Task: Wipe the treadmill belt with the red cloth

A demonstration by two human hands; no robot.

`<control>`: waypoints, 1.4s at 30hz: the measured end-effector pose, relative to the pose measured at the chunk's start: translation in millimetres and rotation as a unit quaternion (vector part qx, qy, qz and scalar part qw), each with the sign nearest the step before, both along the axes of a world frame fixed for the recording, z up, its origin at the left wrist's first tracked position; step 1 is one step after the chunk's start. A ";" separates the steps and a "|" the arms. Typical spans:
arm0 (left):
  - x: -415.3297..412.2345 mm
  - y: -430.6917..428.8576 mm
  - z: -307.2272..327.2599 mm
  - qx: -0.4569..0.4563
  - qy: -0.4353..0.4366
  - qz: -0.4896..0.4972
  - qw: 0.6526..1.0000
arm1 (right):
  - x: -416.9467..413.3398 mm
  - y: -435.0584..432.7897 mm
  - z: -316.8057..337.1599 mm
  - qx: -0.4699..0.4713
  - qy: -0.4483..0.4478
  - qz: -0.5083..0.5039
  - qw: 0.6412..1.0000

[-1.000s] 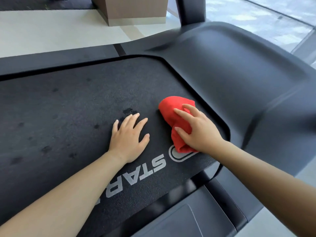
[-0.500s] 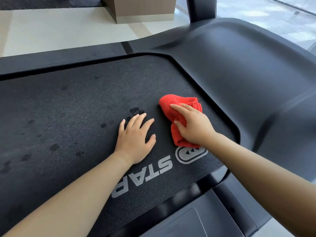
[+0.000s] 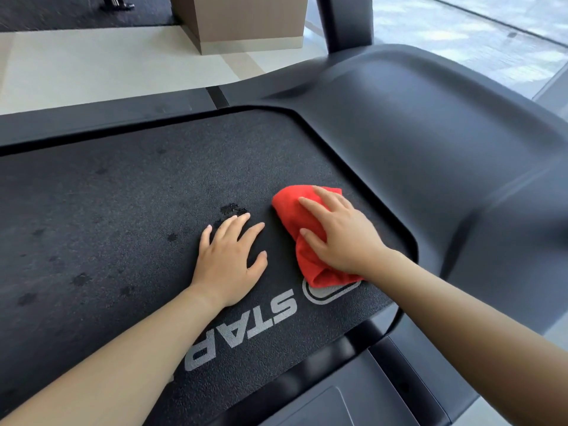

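Fingers straight, the right hand [image 3: 341, 238] presses the red cloth [image 3: 292, 210] near the treadmill belt's [image 3: 123, 226] rounded corner. The left hand [image 3: 230, 259] lies flat just behind a dark wet spot [image 3: 232, 209].

The crumpled red cloth [image 3: 292, 210] was pressed under the right hand [image 3: 341, 235] onto the dark, textured treadmill belt [image 3: 123, 210], near its right-hand edge and overlapping a grey printed logo [image 3: 325, 295], while dark spots [image 3: 80, 278] were seen scattered across the belt.

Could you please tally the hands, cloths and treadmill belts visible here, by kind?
Hands: 2, left hand and right hand
Red cloth: 1
Belt: 1
Total: 4
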State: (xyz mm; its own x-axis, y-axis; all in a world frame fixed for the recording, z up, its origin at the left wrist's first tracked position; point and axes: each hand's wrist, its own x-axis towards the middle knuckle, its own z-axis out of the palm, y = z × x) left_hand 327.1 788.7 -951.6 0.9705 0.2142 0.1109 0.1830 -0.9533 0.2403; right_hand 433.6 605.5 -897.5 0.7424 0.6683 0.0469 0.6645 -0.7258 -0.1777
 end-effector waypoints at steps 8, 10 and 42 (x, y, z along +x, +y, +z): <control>19.2 12.1 -0.8 -0.034 -0.003 -0.008 0.999 | -8.4 11.0 -28.6 -0.008 -0.006 0.003 1.000; 32.7 17.8 -1.7 -0.030 0.000 -0.004 1.000 | -2.0 14.4 -28.7 0.000 -0.004 -0.001 1.000; 174.9 103.7 -15.1 -0.013 -0.024 0.074 0.997 | 206.9 174.9 -35.8 0.061 -0.033 -0.014 0.998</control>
State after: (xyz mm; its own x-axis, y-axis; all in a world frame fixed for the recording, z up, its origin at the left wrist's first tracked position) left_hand 502.0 892.4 -966.7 0.9217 0.3581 0.1493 0.3089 -0.9102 0.2759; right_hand 640.5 780.4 -933.3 0.7531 0.6340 0.1755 0.6577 -0.7199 -0.2217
